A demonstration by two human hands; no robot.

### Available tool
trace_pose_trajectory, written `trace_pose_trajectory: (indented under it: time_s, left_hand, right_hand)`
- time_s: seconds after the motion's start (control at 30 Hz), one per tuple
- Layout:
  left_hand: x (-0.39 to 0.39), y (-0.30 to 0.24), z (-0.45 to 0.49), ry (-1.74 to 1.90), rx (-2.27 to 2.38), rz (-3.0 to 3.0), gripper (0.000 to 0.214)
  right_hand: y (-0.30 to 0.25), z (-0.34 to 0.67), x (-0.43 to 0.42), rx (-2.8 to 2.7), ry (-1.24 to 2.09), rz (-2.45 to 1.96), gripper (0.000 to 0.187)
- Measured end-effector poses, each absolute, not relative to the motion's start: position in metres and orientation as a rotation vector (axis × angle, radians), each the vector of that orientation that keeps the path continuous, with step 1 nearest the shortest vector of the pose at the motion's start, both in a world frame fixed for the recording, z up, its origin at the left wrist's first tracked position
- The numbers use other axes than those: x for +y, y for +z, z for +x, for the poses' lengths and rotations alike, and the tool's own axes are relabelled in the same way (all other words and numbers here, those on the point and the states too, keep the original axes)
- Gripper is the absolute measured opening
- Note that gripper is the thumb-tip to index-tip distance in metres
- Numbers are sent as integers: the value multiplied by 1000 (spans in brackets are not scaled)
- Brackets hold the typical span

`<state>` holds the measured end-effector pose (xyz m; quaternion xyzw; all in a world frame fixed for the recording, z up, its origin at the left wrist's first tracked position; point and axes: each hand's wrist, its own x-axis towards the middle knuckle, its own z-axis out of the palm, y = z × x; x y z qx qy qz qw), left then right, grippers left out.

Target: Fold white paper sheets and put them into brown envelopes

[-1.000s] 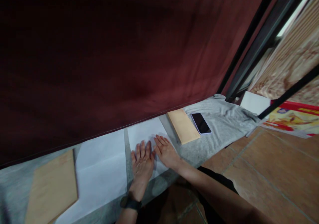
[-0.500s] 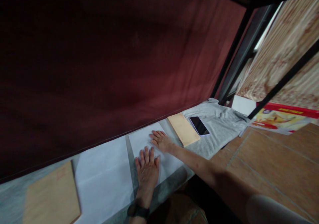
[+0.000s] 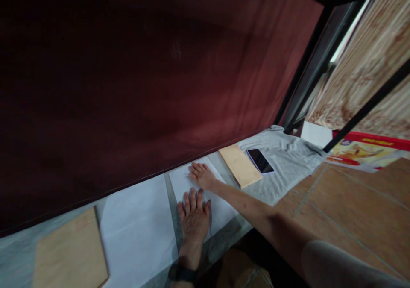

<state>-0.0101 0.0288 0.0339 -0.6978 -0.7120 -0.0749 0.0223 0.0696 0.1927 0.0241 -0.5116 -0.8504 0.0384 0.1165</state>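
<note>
Both of my hands rest flat on a white sheet of paper (image 3: 221, 213) lying on a grey surface. My left hand (image 3: 194, 217), with a dark watch (image 3: 182, 274) at the wrist, lies palm down at the sheet's near left edge, fingers spread. Farther up the same sheet, my right hand (image 3: 202, 176) presses palm down with its fingers apart. Neither hand grips anything. To the left lies a larger white sheet (image 3: 137, 228). A tan paper packet (image 3: 240, 166), perhaps envelopes, sits just right of my right hand.
Another tan packet (image 3: 70, 249) lies at the far left. A phone (image 3: 260, 161) rests on grey cloth (image 3: 285, 160) at the right. A dark red panel (image 3: 160, 87) rises along the back edge. Beyond are a black bar (image 3: 368, 104), a colourful box (image 3: 368, 151) and floor tiles (image 3: 349, 198).
My right hand has slid slightly up and left across the sheet. My left hand stays nearly in place on the paper. The whole view has shifted a little.
</note>
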Motion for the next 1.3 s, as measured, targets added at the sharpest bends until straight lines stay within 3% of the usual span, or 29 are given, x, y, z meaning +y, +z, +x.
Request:
trace_pose_trajectory:
  time_s: [0.3,0.67,1.0,1.17,1.23,1.3]
  left_hand:
    - [29,36,-14,-170,-2194,-2170,56]
    - [27,27,-19,-238,-2075,-2155,54]
    - [5,23,-28,-455,-2242,-1933,61]
    - [-10,104,-2,-870,-2355,-2248,48]
    - [-25,136,10,-1267,-2394,-2561,45]
    - [-57,131,14,-1718,-2360,-2726,47]
  right_hand:
    - [30,102,198,-2337,126,-1735,59]
    - [16,138,75,-2472,55,-1453,53]
    - [18,145,62,-2342,-22,-1552,57]
    - [16,144,61,-2335,14,-1578,59]
    - [14,144,62,-2351,19,-1574,59]
    - [13,144,63,-2358,21,-1569,59]
